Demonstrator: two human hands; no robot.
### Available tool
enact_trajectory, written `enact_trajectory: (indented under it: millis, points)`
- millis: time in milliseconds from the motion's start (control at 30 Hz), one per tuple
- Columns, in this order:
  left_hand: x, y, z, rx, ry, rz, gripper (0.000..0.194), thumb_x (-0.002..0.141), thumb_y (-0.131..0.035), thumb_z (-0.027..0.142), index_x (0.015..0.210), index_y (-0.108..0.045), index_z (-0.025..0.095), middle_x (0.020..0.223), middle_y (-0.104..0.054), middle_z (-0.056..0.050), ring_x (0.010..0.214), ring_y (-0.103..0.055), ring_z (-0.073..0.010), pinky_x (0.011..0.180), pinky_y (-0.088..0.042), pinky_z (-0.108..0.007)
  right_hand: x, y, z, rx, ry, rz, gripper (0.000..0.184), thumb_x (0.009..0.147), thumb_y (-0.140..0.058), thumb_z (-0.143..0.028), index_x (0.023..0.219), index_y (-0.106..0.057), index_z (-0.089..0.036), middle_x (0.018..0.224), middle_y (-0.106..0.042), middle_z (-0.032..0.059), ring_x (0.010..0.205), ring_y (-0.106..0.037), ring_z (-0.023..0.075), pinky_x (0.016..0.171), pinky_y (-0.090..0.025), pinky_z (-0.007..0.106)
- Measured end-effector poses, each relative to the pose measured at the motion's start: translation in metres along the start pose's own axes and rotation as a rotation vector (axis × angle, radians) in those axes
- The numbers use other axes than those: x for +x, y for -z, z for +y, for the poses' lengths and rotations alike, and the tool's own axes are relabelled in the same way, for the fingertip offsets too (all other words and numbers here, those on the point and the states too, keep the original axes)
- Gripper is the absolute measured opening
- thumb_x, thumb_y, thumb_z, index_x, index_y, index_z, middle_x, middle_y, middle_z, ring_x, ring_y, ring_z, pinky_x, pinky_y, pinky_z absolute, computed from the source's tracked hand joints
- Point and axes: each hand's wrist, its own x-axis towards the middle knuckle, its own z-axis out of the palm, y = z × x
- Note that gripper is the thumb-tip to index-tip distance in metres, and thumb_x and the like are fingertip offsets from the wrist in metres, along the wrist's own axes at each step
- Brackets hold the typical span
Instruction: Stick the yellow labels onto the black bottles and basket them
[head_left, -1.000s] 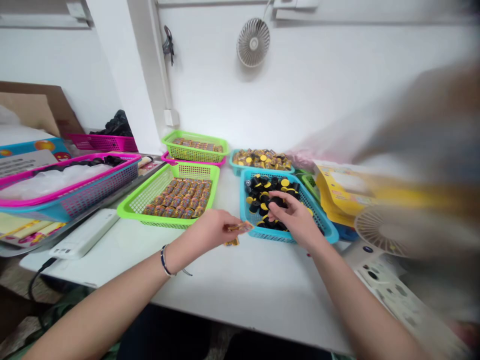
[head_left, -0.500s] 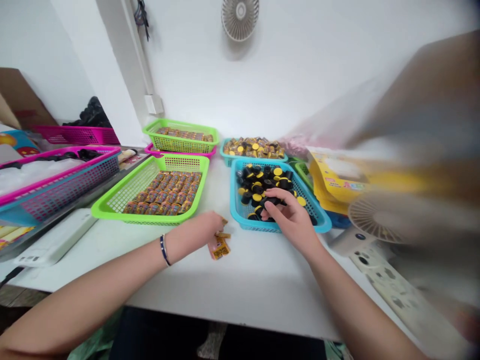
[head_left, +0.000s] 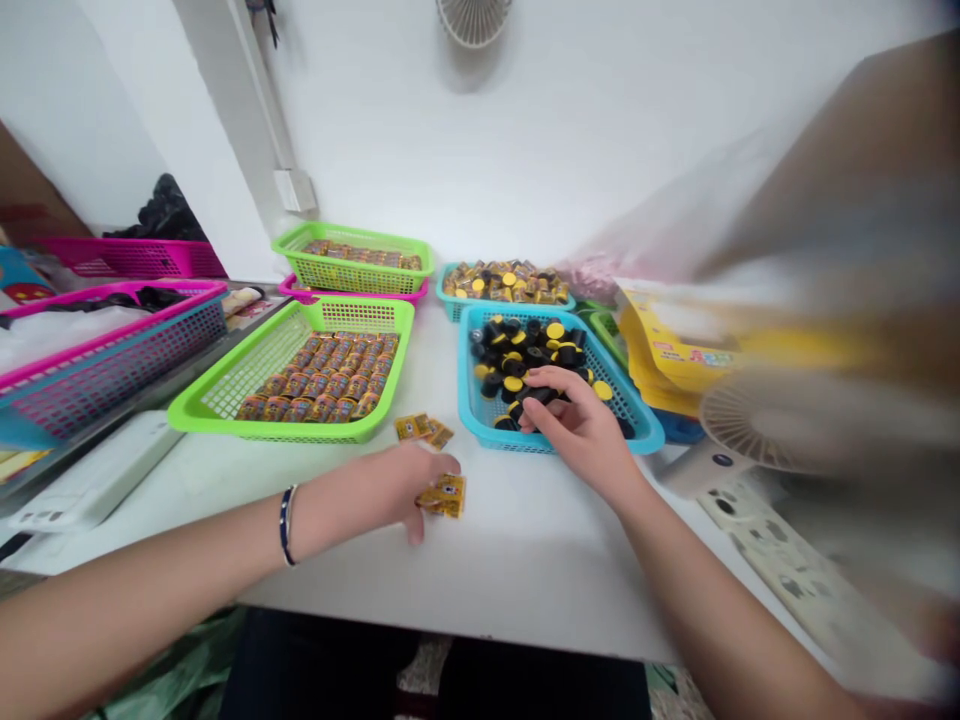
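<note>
On the white tabletop, my left hand [head_left: 394, 485] is over a small pile of yellow printed labels [head_left: 451, 494], its thumb and forefinger apart around their near side. A few more yellow labels [head_left: 414, 427] lie just beyond that hand. My right hand [head_left: 581, 425] reaches over the front of a blue basket [head_left: 486, 437]. Its thumb and fingers are closed on a black cylindrical piece [head_left: 541, 396], partly hidden by them. Loose black pieces with yellow round ends [head_left: 513, 384] fill this basket.
Left of the hands, a green basket [head_left: 202, 400] holds rows of labelled cylinders [head_left: 330, 380]. Behind stand another green basket [head_left: 352, 240] and a blue basket [head_left: 452, 308] of labelled pieces. A small fan [head_left: 757, 420] and yellow packaging [head_left: 667, 350] are at right. A white power bank-like box [head_left: 105, 470] lies left.
My left hand has moved toward me and left, from the upper labels to the lower pile; the upper labels now lie uncovered. The right hand stays at the blue basket. The view has shifted slightly.
</note>
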Motion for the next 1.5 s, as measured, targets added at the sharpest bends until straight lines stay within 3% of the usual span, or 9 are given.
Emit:
enact_trajectory:
  millis: [67, 167, 267, 367, 567, 767, 967, 1233, 1500]
  points:
    - [-0.002, 0.014, 0.005, -0.061, 0.012, 0.097, 0.060, 0.053, -0.088, 0.019, 0.110, -0.068, 0.023, 0.063, -0.063, 0.007, 0.056, -0.060, -0.0136, 0.053, -0.039, -0.021, 0.000, -0.001, -0.001, 0.024, -0.009, 0.000, 0.025, 0.086, -0.066, -0.041, 0.106, -0.061, -0.026, 0.129, -0.051, 0.0079, 0.067, -0.064, 0.0101, 0.065, -0.061, 0.034]
    - [-0.005, 0.030, 0.019, -0.256, -0.009, 0.324, 0.024, 0.067, -0.082, 0.030, 0.088, -0.072, 0.022, 0.065, -0.065, 0.006, 0.059, -0.061, -0.0107, 0.055, -0.041, -0.019, -0.002, -0.003, -0.003, 0.096, -0.008, 0.031, 0.041, 0.085, -0.068, -0.042, 0.122, -0.054, -0.031, 0.131, -0.053, 0.0063, 0.068, -0.065, 0.0099, 0.068, -0.062, 0.033]
    - [-0.001, 0.029, 0.030, -0.430, -0.075, 0.487, 0.029, 0.073, -0.078, 0.033, 0.099, -0.070, 0.024, 0.069, -0.070, 0.007, 0.063, -0.064, -0.0105, 0.061, -0.046, -0.018, -0.006, -0.006, -0.006, 0.121, -0.022, 0.064, 0.051, 0.085, -0.068, -0.044, 0.132, -0.048, -0.034, 0.138, -0.051, 0.0067, 0.074, -0.067, 0.0115, 0.074, -0.063, 0.035]
    - [0.007, 0.014, 0.027, -0.558, -0.164, 0.538, 0.047, 0.075, -0.077, 0.033, 0.118, -0.059, 0.025, 0.072, -0.074, 0.006, 0.065, -0.068, -0.0122, 0.063, -0.049, -0.020, -0.010, -0.007, -0.007, 0.120, -0.050, 0.069, 0.044, 0.088, -0.064, -0.047, 0.128, -0.053, -0.033, 0.140, -0.052, 0.0069, 0.081, -0.070, 0.0145, 0.079, -0.062, 0.036]
    - [0.008, -0.015, 0.004, -0.540, -0.381, 0.555, 0.044, 0.092, -0.057, 0.020, 0.134, -0.044, 0.024, 0.077, -0.077, 0.004, 0.073, -0.071, -0.0110, 0.076, -0.054, -0.022, -0.020, -0.016, -0.014, 0.189, -0.050, 0.094, 0.041, 0.087, -0.065, -0.048, 0.124, -0.057, -0.033, 0.089, -0.072, 0.0020, 0.078, -0.071, 0.0186, 0.078, -0.062, 0.040]
    - [0.007, -0.026, 0.004, -0.407, -0.588, 0.638, 0.057, 0.096, -0.049, 0.014, 0.147, -0.027, 0.026, 0.073, -0.076, 0.004, 0.088, -0.072, -0.0137, 0.086, -0.053, -0.027, -0.032, -0.025, -0.026, 0.212, 0.004, 0.043, 0.034, 0.086, -0.067, -0.049, 0.117, -0.064, -0.034, 0.100, -0.076, 0.0046, 0.095, -0.073, 0.0234, 0.080, -0.062, 0.042]
    - [0.010, -0.034, 0.010, -0.513, -0.650, 0.776, 0.067, 0.096, -0.051, 0.014, 0.152, -0.017, 0.029, 0.077, -0.077, 0.003, 0.096, -0.072, -0.0147, 0.092, -0.055, -0.032, -0.038, -0.026, -0.026, 0.194, 0.017, -0.036, 0.031, 0.087, -0.068, -0.039, 0.118, -0.066, -0.036, 0.113, -0.075, 0.0038, 0.107, -0.071, 0.0253, 0.091, -0.060, 0.046]
    - [0.003, -0.035, 0.028, -0.992, -0.570, 0.879, 0.063, 0.086, -0.070, 0.019, 0.138, -0.035, 0.028, 0.098, -0.079, -0.003, 0.081, -0.076, -0.0154, 0.076, -0.063, -0.024, -0.038, -0.030, -0.019, 0.171, 0.048, -0.004, 0.028, 0.084, -0.073, -0.029, 0.111, -0.067, -0.034, 0.110, -0.075, 0.0041, 0.103, -0.071, 0.0231, 0.087, -0.061, 0.040]
    - [-0.002, -0.030, 0.033, -0.842, -0.681, 1.099, 0.077, 0.068, -0.085, 0.014, 0.130, -0.040, 0.028, 0.106, -0.077, -0.003, 0.091, -0.075, -0.0186, 0.080, -0.064, -0.026, -0.041, -0.040, -0.024, 0.366, 0.009, -0.053, 0.023, 0.082, -0.074, -0.024, 0.103, -0.067, -0.033, 0.101, -0.070, 0.0012, 0.069, -0.068, 0.0113, 0.058, -0.062, 0.025]
